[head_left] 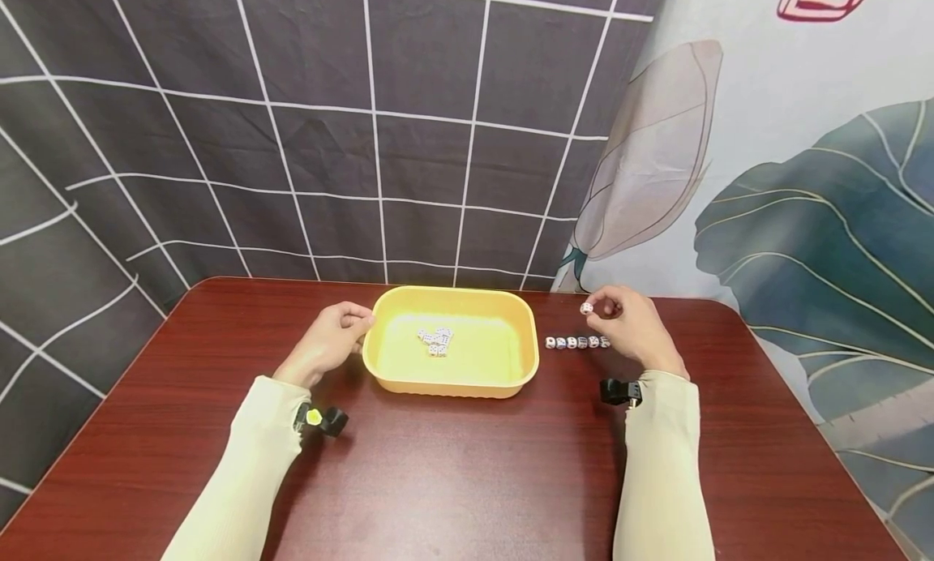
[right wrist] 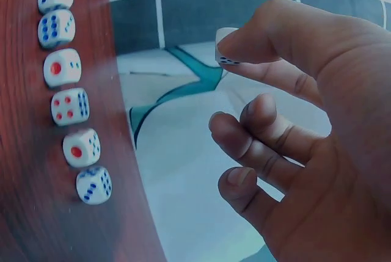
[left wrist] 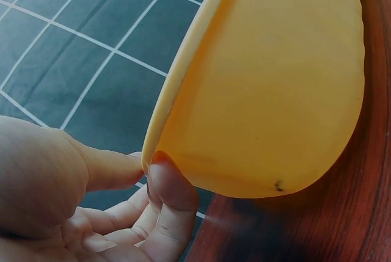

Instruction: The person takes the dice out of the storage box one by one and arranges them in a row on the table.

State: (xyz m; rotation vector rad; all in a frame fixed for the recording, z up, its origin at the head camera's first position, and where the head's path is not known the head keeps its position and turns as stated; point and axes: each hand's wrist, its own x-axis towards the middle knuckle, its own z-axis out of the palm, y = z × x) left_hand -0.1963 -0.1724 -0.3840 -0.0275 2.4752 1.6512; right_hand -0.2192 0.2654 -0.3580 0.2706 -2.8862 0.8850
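A yellow plastic tub (head_left: 452,388) stands on the table, with several white dice (head_left: 436,340) clustered on its floor. My left hand (head_left: 330,342) pinches the tub's left rim between thumb and finger; the left wrist view shows the thumb on the rim (left wrist: 177,85). Over the table right of the tub, my right hand (head_left: 633,327) holds one white die (head_left: 587,308) between thumb and forefinger, its other fingers loosely bent. Below that hand lies a row of several dice (head_left: 571,343), with red and blue pips visible on the row (right wrist: 62,68) in the right wrist view.
The dark red wooden table (head_left: 467,472) reaches back to a grey curtain (head_left: 423,164) with a white grid. A pale leaf-printed cloth (head_left: 773,164) hangs at the right. Each wrist wears a black strap-on device (head_left: 620,391).
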